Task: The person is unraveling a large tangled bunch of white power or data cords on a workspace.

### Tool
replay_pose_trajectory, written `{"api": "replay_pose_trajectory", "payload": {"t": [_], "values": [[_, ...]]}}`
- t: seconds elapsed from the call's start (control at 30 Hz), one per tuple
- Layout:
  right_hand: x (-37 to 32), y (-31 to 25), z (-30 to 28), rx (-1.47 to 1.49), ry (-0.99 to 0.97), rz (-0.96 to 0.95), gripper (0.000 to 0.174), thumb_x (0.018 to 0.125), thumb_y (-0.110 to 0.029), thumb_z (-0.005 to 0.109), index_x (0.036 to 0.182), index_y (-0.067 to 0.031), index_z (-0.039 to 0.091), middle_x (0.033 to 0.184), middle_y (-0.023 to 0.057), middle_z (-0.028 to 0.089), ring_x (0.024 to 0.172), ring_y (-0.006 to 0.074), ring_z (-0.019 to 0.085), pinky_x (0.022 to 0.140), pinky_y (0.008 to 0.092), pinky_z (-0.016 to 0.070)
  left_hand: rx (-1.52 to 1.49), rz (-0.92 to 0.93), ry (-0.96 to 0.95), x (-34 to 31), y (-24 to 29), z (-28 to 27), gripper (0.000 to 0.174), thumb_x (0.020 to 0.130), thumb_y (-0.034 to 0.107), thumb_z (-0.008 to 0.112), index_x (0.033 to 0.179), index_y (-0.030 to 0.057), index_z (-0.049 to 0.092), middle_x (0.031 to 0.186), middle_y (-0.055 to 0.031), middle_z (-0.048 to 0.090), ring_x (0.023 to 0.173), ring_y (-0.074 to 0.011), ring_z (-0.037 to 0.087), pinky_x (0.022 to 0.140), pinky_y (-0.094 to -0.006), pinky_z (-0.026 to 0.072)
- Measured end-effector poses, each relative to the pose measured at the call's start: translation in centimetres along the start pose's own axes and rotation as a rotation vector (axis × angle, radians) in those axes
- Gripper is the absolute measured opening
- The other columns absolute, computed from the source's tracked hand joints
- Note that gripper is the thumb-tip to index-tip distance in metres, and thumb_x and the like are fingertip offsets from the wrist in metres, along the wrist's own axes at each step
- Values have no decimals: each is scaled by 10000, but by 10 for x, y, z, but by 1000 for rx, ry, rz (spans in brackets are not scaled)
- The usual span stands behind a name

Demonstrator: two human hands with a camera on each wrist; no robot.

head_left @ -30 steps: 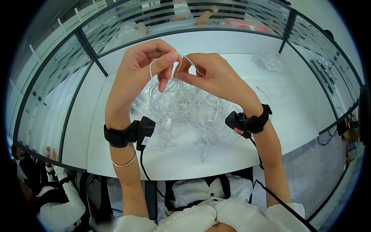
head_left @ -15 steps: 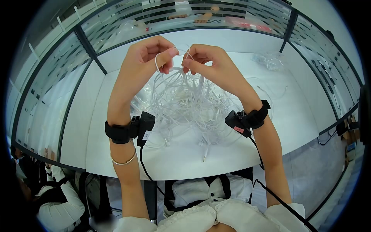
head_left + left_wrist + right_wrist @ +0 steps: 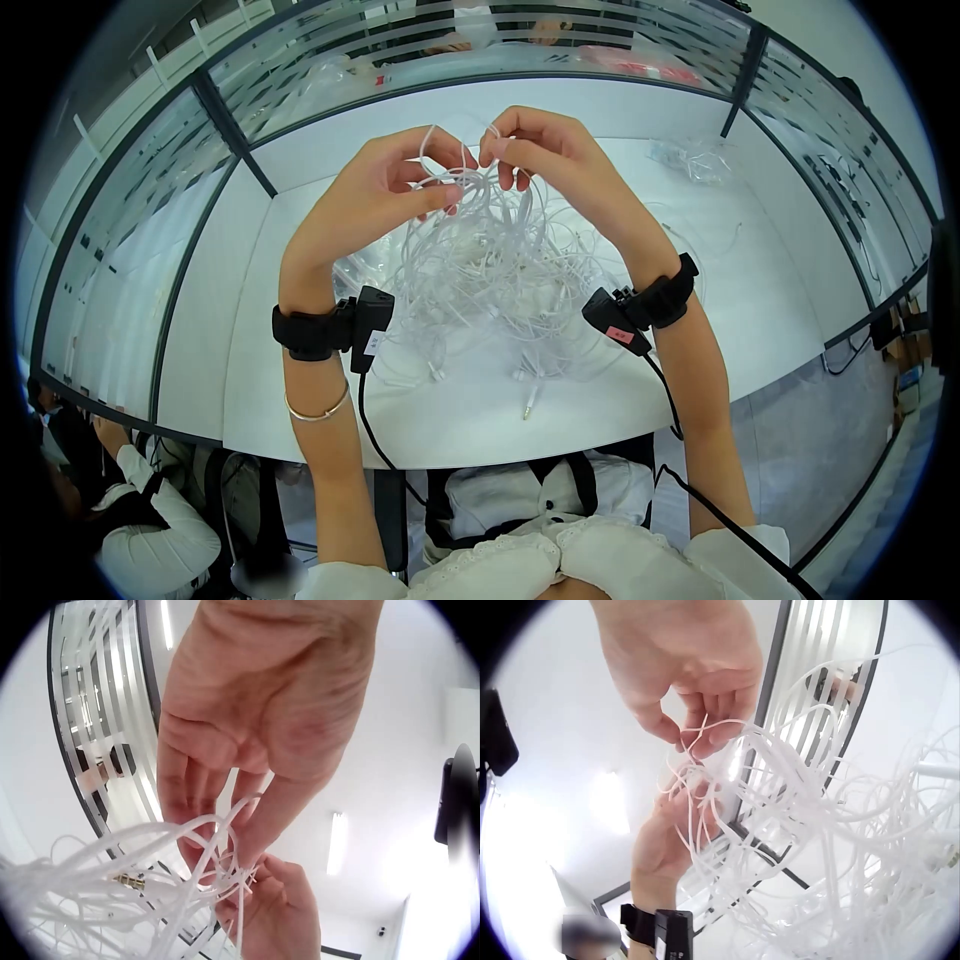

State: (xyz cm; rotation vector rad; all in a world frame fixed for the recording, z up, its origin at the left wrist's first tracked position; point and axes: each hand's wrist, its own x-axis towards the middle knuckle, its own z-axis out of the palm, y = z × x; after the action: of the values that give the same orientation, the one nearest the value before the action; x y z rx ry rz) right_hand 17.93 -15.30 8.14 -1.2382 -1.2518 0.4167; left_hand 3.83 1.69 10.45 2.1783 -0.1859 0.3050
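A big tangle of thin white cables (image 3: 500,260) lies on the white table, its top strands raised to both hands. My left hand (image 3: 390,185) has its fingers curled round several strands, thumb apart from the fingertips in the head view. Close beside it, my right hand (image 3: 550,150) pinches a thin strand between thumb and fingertips. In the left wrist view, white loops cross in front of the left fingers, and a gold metal plug (image 3: 129,881) shows among them. The right wrist view shows strands (image 3: 697,772) running between the two hands.
A clear plastic bag (image 3: 695,160) lies at the back right of the table (image 3: 380,430). Framed glass partitions (image 3: 480,60) surround the table's back and sides. A plug (image 3: 528,408) hangs out towards the front edge. Another person (image 3: 160,510) sits at lower left.
My left hand has lowered, and its thumb has moved away from its fingers. My right hand has moved up and slightly right since the first frame. The upper strands now spread between both hands.
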Motion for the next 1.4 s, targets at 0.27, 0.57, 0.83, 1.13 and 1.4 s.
{"api": "replay_pose_trajectory", "payload": {"t": [0.27, 0.57, 0.83, 1.13, 1.4], "values": [[-3, 2, 3, -1, -39, -95, 191, 906, -232, 563, 805, -92, 480, 678, -52, 410, 590, 22, 359, 574, 196, 322, 22, -48, -50, -1, 5, -3, 159, 887, 160, 615, 958, 18, 619, 834, 1, 625, 714, -64, 571, 597, -194, 417], [-4, -11, 4, -61, 85, 19, 412, 922, -329, 529, 626, -44, 491, 527, -10, 397, 484, 89, 374, 478, 252, 301, -25, -64, -46, 0, 4, -4, 161, 914, 164, 582, 904, 11, 630, 846, -3, 632, 741, -72, 558, 662, -212, 428], [-2, -13, -7, -64, 134, 13, 470, 920, -431, 569, 643, -52, 548, 496, 4, 482, 436, 76, 459, 444, 229, 354, -149, 52, 183, 3, 2, -3, 191, 903, 216, 565, 875, 35, 620, 856, -39, 669, 795, -120, 638, 704, -237, 463], [-1, -14, -12, -112, -28, 113, 616, 944, -547, 342, 659, -52, 573, 686, 82, 656, 572, 150, 608, 546, 255, 424, -169, -79, 256, 5, -5, -8, 218, 907, 252, 550, 864, 43, 598, 826, -57, 666, 699, -153, 674, 622, -226, 475], [-3, -17, -3, -163, -52, 337, 749, 887, -695, 295, 856, -22, 624, 911, 134, 679, 703, 201, 647, 599, 298, 455, 111, 5, 178, 5, -8, 0, 214, 888, 223, 624, 999, 44, 588, 970, -34, 637, 972, -128, 605, 871, -284, 449]]}}
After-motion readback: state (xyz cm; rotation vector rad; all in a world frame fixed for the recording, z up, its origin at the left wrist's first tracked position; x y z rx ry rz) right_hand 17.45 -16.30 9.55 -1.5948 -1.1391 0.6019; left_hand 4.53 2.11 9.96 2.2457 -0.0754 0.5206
